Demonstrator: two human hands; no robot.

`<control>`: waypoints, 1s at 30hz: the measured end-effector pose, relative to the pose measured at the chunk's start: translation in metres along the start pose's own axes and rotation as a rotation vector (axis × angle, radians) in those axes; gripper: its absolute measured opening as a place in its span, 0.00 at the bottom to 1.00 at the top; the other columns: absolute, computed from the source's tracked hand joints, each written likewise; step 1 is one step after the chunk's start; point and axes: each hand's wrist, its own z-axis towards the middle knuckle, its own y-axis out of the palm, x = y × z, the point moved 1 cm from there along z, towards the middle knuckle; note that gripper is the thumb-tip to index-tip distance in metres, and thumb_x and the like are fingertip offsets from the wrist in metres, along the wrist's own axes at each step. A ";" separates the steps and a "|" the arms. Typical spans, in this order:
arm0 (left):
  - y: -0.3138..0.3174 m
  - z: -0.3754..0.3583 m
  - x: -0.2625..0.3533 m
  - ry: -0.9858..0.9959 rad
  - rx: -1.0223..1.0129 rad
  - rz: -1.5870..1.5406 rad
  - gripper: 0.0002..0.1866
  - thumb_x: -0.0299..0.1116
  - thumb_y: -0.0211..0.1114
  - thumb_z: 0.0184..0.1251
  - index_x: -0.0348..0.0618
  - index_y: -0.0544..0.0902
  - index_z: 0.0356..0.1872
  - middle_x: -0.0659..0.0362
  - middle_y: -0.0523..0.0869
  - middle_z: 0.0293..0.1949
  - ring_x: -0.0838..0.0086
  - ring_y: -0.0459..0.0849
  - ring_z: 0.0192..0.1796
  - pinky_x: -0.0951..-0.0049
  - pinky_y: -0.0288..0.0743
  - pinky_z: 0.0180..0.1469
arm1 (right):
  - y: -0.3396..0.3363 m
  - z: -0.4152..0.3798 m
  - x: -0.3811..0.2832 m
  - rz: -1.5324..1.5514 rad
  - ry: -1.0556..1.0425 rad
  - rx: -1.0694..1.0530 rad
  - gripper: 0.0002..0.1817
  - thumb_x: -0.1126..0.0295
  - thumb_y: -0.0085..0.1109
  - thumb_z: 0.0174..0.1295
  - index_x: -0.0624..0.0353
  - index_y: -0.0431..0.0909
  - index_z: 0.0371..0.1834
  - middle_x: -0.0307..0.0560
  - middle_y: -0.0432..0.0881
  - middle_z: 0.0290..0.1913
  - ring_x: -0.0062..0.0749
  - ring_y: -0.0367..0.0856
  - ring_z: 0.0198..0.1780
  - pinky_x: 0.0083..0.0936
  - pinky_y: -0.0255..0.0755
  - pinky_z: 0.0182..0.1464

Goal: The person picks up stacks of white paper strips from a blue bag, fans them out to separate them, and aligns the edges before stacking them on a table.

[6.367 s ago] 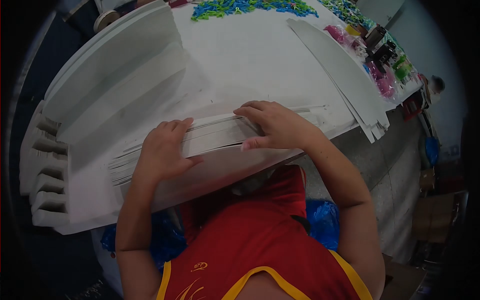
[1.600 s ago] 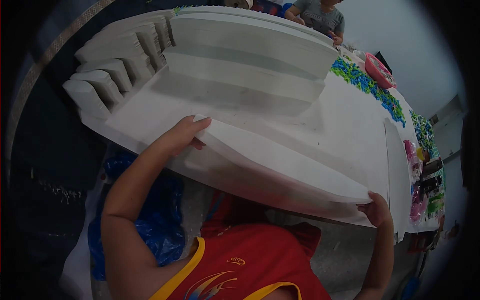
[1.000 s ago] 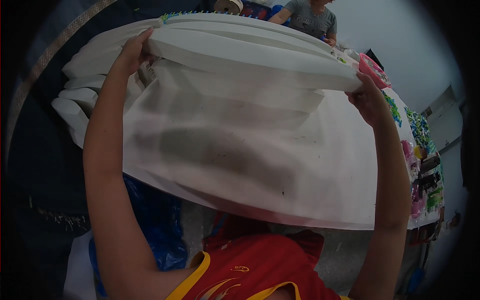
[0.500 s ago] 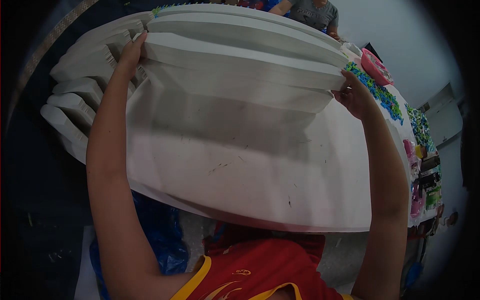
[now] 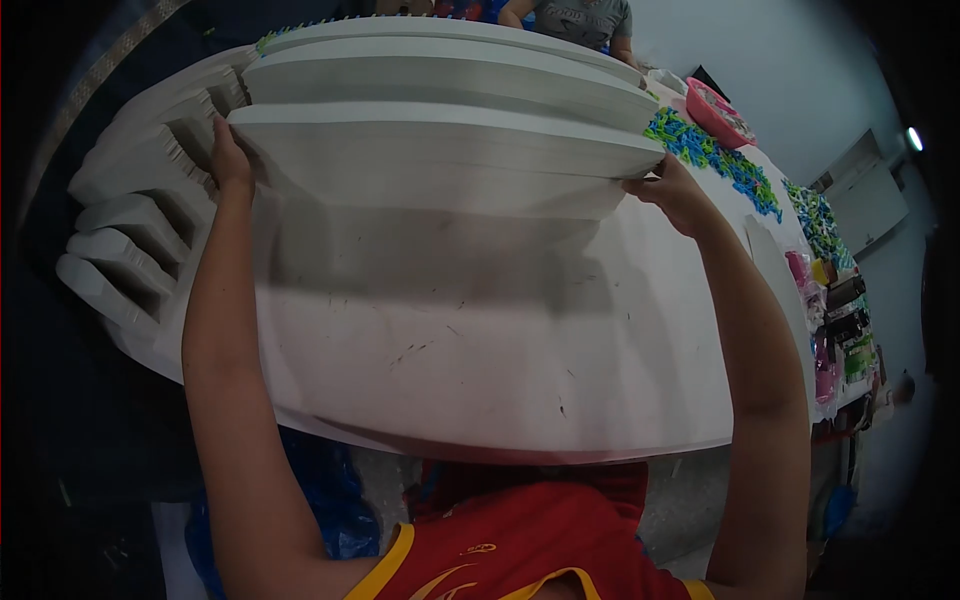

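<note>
My left hand (image 5: 231,160) is closed on the left end of a stack of long white sheets (image 5: 420,150), thumb up at the top edge. At the stack's other end, my right hand (image 5: 676,193) pinches the right corner between thumb and fingers. The stack is held up on its long edge, slightly tilted, over a white tabletop (image 5: 480,365). Directly behind it stand more stacks of white sheets (image 5: 450,75), also on edge. The sheets' exact material cannot be told.
Several folded white stacks (image 5: 120,245) lie at the left. Blue and green small pieces (image 5: 715,160) are heaped at the right, near a pink basin (image 5: 718,112). Packets and dark items (image 5: 845,325) line the right edge. Another person (image 5: 585,20) is across the table.
The view has shifted, so the surroundings sit further left. The held stack appears lower, with a slightly wider gap from the stacks behind it. Both hands keep their hold.
</note>
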 end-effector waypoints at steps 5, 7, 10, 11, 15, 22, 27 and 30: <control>0.018 -0.007 0.007 -0.170 0.118 -0.259 0.46 0.72 0.47 0.81 0.35 0.78 0.73 0.49 0.82 0.70 0.56 0.79 0.71 0.63 0.67 0.74 | 0.007 0.013 0.012 -0.108 -0.085 0.085 0.43 0.77 0.85 0.54 0.64 0.71 0.73 0.52 0.83 0.67 0.39 0.83 0.64 0.36 0.79 0.67; 0.024 -0.014 0.017 -0.191 0.146 -0.264 0.46 0.73 0.47 0.80 0.35 0.80 0.71 0.49 0.84 0.68 0.55 0.81 0.68 0.62 0.70 0.72 | 0.009 0.014 0.014 -0.083 -0.175 0.068 0.42 0.78 0.84 0.56 0.65 0.70 0.73 0.53 0.83 0.68 0.40 0.84 0.65 0.36 0.79 0.69; 0.027 -0.020 0.025 -0.215 0.208 -0.203 0.46 0.73 0.48 0.79 0.34 0.83 0.67 0.48 0.87 0.65 0.54 0.84 0.65 0.60 0.73 0.69 | 0.010 0.008 0.011 -0.195 -0.234 0.095 0.38 0.77 0.80 0.61 0.60 0.69 0.74 0.49 0.85 0.63 0.35 0.86 0.60 0.35 0.82 0.65; 0.027 -0.021 0.025 -0.218 0.239 -0.142 0.46 0.73 0.49 0.78 0.34 0.85 0.65 0.48 0.88 0.63 0.53 0.86 0.63 0.60 0.74 0.68 | 0.009 0.007 0.010 -0.195 -0.232 0.096 0.38 0.77 0.80 0.61 0.60 0.69 0.74 0.49 0.85 0.63 0.35 0.86 0.60 0.35 0.82 0.65; 0.028 -0.016 0.023 -0.238 0.260 -0.190 0.46 0.74 0.48 0.77 0.34 0.86 0.63 0.47 0.88 0.63 0.54 0.86 0.63 0.60 0.74 0.68 | 0.009 0.006 0.005 -0.288 -0.204 0.085 0.40 0.77 0.81 0.60 0.62 0.68 0.75 0.50 0.84 0.65 0.37 0.85 0.62 0.36 0.80 0.67; 0.022 -0.003 0.008 -0.151 0.212 -0.259 0.44 0.71 0.51 0.78 0.34 0.85 0.64 0.48 0.88 0.62 0.56 0.85 0.63 0.62 0.74 0.68 | 0.006 -0.005 0.008 0.150 0.009 -0.030 0.36 0.55 0.76 0.65 0.60 0.73 0.71 0.50 0.83 0.64 0.38 0.84 0.60 0.34 0.79 0.64; 0.013 0.006 0.001 -0.012 0.123 -0.139 0.40 0.68 0.56 0.79 0.34 0.85 0.63 0.49 0.88 0.59 0.59 0.85 0.61 0.65 0.74 0.66 | -0.002 -0.008 -0.017 0.373 0.252 0.135 0.36 0.43 0.63 0.72 0.65 0.76 0.67 0.53 0.85 0.56 0.40 0.86 0.56 0.33 0.81 0.59; 0.019 -0.005 0.011 0.030 0.113 -0.139 0.38 0.64 0.60 0.77 0.34 0.86 0.62 0.49 0.88 0.59 0.59 0.85 0.60 0.64 0.75 0.65 | -0.004 0.000 -0.021 0.221 0.252 0.125 0.36 0.42 0.63 0.72 0.68 0.78 0.63 0.56 0.86 0.50 0.42 0.88 0.51 0.35 0.83 0.57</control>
